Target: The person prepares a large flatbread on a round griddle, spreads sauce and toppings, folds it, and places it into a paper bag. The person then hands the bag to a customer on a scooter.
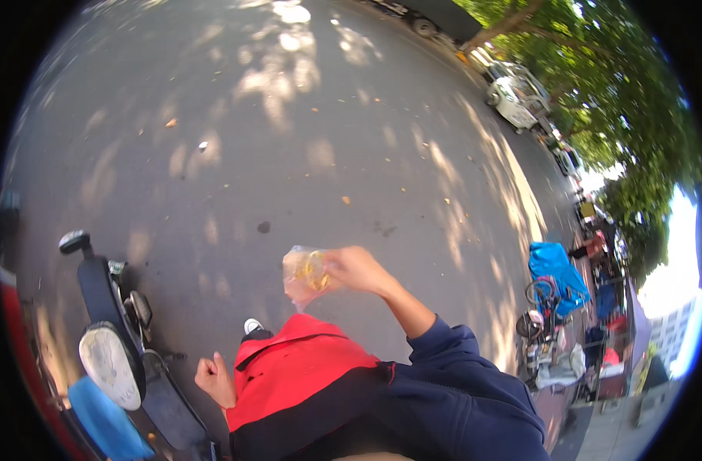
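Observation:
My right hand (351,268) grips a clear plastic bag (293,276) by its side, in front of my body. Some yellowish pieces, perhaps food, show through the plastic; blur hides exactly what they are. Down by my left hip, my left hand (214,380) is loosely curled, and nothing shows in it. A red apron (305,369) covers my front over dark clothing. Below the apron's edge one shoe (251,326) with a white toe shows on the asphalt.
A parked electric scooter (112,363) with a worn pale seat stands close on my left. Asphalt road (241,173) with scattered leaves stretches ahead. To the right are a bright blue cover (558,276), parked bikes (532,322) and a person (593,246). A white vehicle (518,101) stands farther off beneath trees.

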`<state>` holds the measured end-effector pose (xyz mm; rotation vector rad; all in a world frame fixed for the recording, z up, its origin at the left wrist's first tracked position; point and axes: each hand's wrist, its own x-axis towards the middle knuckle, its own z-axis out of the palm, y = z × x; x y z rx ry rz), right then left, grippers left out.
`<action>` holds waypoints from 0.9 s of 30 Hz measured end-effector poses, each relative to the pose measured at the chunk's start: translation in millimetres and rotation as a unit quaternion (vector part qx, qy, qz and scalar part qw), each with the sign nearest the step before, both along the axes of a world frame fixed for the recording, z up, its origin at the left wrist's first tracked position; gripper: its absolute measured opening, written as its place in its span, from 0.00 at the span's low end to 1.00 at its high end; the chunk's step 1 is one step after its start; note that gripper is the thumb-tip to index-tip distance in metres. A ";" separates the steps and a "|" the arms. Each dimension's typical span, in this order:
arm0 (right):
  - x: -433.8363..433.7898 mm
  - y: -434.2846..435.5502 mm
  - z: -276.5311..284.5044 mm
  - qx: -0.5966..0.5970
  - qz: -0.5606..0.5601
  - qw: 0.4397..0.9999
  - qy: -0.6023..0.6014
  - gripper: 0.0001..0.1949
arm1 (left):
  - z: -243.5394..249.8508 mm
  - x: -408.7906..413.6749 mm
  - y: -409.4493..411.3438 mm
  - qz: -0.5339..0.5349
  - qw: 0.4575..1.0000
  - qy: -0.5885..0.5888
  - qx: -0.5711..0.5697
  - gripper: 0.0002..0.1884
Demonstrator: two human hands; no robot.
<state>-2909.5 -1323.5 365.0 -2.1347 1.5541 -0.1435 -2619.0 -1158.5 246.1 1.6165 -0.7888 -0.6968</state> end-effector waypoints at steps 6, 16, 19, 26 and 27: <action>116.7 -175.6 -1.9 0.001 0.006 0.994 -0.107 0.08 | -23.7 113.6 -116.8 0.098 0.989 -0.092 0.055 0.21; 363.0 -483.0 -39.4 0.128 0.185 0.943 -0.243 0.08 | -28.3 279.3 -289.6 0.334 0.917 -0.130 0.176 0.19; 468.9 -545.0 -34.2 0.165 0.248 0.936 -0.187 0.07 | -10.2 308.5 -320.7 0.328 0.894 -0.179 0.246 0.18; 750.0 -661.8 -31.7 0.064 0.396 0.903 -0.153 0.07 | -77.7 431.1 -337.0 0.555 0.757 -0.092 0.331 0.18; 792.2 -670.8 -27.1 0.059 0.405 0.898 -0.163 0.08 | -87.3 467.6 -339.4 0.577 0.741 -0.108 0.325 0.18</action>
